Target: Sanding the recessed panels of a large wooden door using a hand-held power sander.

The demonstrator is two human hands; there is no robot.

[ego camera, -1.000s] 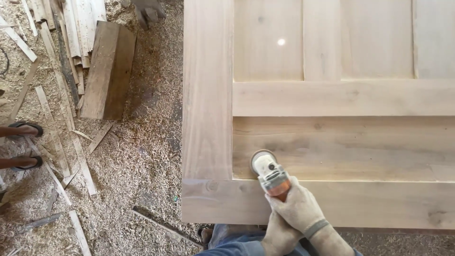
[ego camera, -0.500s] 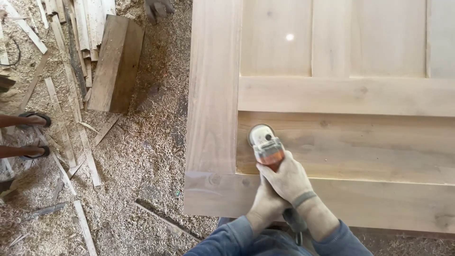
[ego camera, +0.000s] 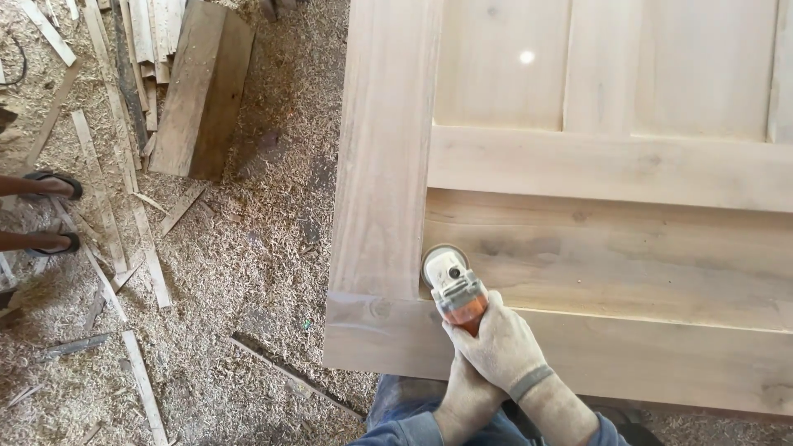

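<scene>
Grinder (ego camera: 453, 285): disc flat on the door (ego camera: 611, 248), in the inner corner where the left upright meets the bottom rail. Right hand (ego camera: 498, 347): gloved, fingers wrapped round the orange body. Left hand (ego camera: 464, 400): beneath it, fingers closed on the rear grip. Panel stretches bare to the right. Door edges overhang the shavings-strewn floor (ego camera: 239, 272); wood block (ego camera: 201, 91), offcuts and a bystander's sandalled feet (ego camera: 49, 215) lie well left.

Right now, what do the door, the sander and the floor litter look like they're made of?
Door: bare, unfinished wood, pale with visible grain and knots. Sander: seemingly grey metal head, orange plastic body, dusty. Floor litter: wood shavings and offcut strips.
</scene>
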